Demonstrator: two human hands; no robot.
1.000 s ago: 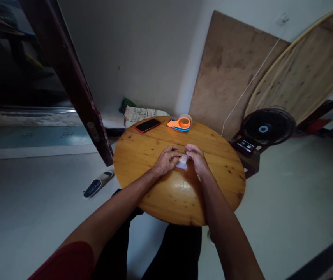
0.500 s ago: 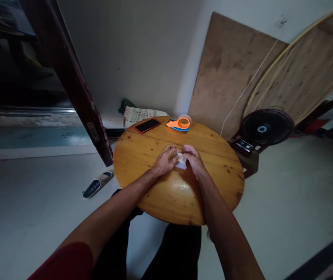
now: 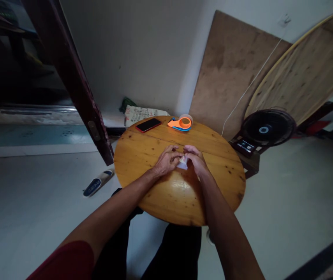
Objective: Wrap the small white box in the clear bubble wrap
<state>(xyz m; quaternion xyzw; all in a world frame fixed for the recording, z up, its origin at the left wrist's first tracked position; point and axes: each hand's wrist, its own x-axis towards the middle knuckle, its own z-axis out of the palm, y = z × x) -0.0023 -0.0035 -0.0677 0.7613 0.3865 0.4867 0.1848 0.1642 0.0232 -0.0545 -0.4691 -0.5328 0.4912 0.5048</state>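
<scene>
Two large boards lean against a pale wall point(image 3: 143, 50): a round, light wooden board point(image 3: 306, 74) at the far right, and a brown rectangular board point(image 3: 230, 70) partly behind it. On the left stands the dark edge of a door point(image 3: 69, 74). Below, at the centre, is a round wooden counter point(image 3: 169, 208), honey-coloured and dotted with dark knots. To its right, a black fan point(image 3: 281, 126) rests on a dark stool point(image 3: 251, 163). A printed sheet point(image 3: 140, 112) shows just behind the counter's far edge, and a blue-and-white slipper point(image 3: 93, 187) lies on the floor to the left. Two bare hands meet near the middle of the counter, a dark red sleeve on the left arm. The left hand point(image 3: 167, 160) and right hand point(image 3: 196, 158) are half closed, fingers curled inward, their fingertips holding one small item between them. Beyond them on the counter sit an orange-and-blue tape dispenser point(image 3: 174, 123) and, to its left, a red-edged phone point(image 3: 148, 125) with a black screen. Smallest is the pale item point(image 3: 182, 165) between the hands, low over the wood; fingers cover its far part, so its full shape is hidden.
</scene>
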